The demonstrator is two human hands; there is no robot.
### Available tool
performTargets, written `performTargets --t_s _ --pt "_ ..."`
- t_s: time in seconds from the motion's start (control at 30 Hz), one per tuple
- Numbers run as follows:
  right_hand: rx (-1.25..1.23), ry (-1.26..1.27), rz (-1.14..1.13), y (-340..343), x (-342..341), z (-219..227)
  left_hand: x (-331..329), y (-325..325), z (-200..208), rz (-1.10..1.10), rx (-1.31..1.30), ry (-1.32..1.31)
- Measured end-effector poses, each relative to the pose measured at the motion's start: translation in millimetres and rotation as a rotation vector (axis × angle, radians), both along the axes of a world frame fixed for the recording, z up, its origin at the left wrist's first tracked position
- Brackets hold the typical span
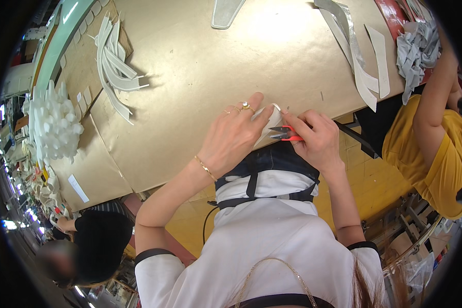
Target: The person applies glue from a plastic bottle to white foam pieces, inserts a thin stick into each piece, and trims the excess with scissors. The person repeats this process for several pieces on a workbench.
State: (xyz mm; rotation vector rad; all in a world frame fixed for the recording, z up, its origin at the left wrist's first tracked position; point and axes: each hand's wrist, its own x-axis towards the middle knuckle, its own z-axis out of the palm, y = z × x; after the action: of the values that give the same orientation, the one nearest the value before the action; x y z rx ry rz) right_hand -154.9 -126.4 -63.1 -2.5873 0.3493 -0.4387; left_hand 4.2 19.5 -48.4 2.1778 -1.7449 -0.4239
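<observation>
At the near edge of the table, my left hand [230, 134] is closed on a small white strip-like piece [275, 120], pressing it against the tabletop. Part of the piece is hidden under my fingers. My right hand [319, 137] grips thread snips [281, 134] with red handles and dark pointed blades. The blades point left, beside the lower part of the white piece; whether they touch it I cannot tell. My right fingertips are close to the piece's upper end.
A bundle of pale curved strips [113, 69] lies at the far left, with a pile of white pointed pieces [55, 123] nearer. Grey-white strips [351, 56] and crumpled grey material [418, 49] lie at right. A yellow-clad person [426, 149] is at right, a dark-clad one [102, 241] at left.
</observation>
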Motion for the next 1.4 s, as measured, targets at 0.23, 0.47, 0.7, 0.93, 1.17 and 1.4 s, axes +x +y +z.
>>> performTargets --t_s 0.23,0.47,0.7,0.93,1.17,1.4 --pt "-0.061 0.005 0.032 2 -1 1 1 -1 2 -0.004 -0.025 -0.008" --pt "-0.163 0.125 0.005 10 4 13 3 -3 2 0.015 -0.024 0.037" --pt "-0.345 0.411 0.074 29 0 23 12 -11 7 -0.153 0.023 -0.067" --pt "0.087 0.439 0.169 -6 4 39 22 -23 10 -0.199 -0.034 -0.01" --pt "0.321 0.131 -0.25 22 -25 27 14 -25 -5 -0.147 -0.248 -0.007" --pt "0.324 0.137 -0.406 26 -9 42 22 -24 11 -0.018 0.091 0.365"
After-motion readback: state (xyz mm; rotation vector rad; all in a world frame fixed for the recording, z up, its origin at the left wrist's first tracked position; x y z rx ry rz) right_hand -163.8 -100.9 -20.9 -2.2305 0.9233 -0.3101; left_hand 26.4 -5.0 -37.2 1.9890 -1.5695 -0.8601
